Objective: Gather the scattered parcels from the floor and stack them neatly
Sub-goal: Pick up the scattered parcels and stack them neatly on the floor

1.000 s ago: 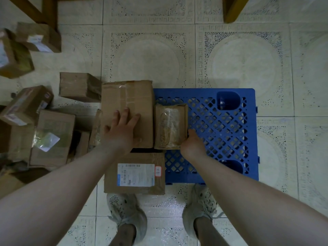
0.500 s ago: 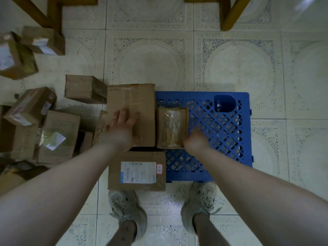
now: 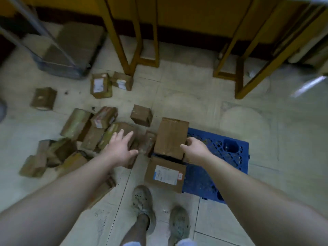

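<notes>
Left hand [image 3: 120,150]: fingers spread, palm down, just over loose parcels [image 3: 92,134] heaped beneath and to its left. Right hand [image 3: 195,150]: fingers curled against right side of upright box [image 3: 171,137]; grip or mere touch, cannot tell. Done, by judgement: two boxes on blue pallet [image 3: 230,157], namely upright box and labelled box [image 3: 165,174] just nearer than right hand. Outstanding: many parcels strewn on floor [image 3: 177,103], mostly beyond left hand.

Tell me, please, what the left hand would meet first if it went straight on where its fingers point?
Probably the brown cardboard parcel in the floor pile, right at the left hand's spread fingertips, though blur leaves depth unclear.
</notes>
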Available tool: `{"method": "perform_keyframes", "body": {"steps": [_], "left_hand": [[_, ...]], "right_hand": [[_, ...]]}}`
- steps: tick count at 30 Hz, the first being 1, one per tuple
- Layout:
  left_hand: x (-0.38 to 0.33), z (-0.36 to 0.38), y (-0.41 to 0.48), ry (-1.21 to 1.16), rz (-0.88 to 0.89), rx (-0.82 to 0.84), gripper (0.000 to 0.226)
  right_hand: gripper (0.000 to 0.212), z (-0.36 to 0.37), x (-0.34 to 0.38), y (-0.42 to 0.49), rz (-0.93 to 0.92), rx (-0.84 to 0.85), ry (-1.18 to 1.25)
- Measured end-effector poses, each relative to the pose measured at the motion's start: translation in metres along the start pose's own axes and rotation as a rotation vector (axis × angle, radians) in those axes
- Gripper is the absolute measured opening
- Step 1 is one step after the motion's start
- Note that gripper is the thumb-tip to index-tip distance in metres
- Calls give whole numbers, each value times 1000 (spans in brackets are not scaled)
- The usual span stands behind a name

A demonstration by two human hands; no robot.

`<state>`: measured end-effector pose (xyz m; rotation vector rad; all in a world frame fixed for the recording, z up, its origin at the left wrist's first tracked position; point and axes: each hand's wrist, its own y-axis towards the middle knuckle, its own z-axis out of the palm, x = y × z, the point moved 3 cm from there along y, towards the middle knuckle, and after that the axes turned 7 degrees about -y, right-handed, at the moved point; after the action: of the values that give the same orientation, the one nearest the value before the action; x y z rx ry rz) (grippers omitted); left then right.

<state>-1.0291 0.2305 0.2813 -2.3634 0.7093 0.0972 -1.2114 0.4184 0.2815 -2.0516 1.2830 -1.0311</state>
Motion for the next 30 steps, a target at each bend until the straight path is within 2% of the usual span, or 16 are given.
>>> {"method": "perform_keyframes", "body": {"steps": [7,13,18,22,27,30], "left_hand": [[94,-98,-174,-165,-196,-72,79],[193,-149,-285,-244,-342,-192,78],[272,-165,-350,-338,-390,-277,77],[346,-171,-386,-394,-399,-278,76],[418,-166,-410,-456,-413,-240,76],[445,-164,-405,-502,-416,-221,75]], "right_hand": [[63,-12,107,-137,-203,19,-148],[52,-1,196,-229,-378,48,-245],[45,54,275,-292,-550,33,-328],[52,119,329,-327,-560,47,-375],[40,195,372,-356,-633,37,-448],[36,221,383,-354,-603,44,-496]]}}
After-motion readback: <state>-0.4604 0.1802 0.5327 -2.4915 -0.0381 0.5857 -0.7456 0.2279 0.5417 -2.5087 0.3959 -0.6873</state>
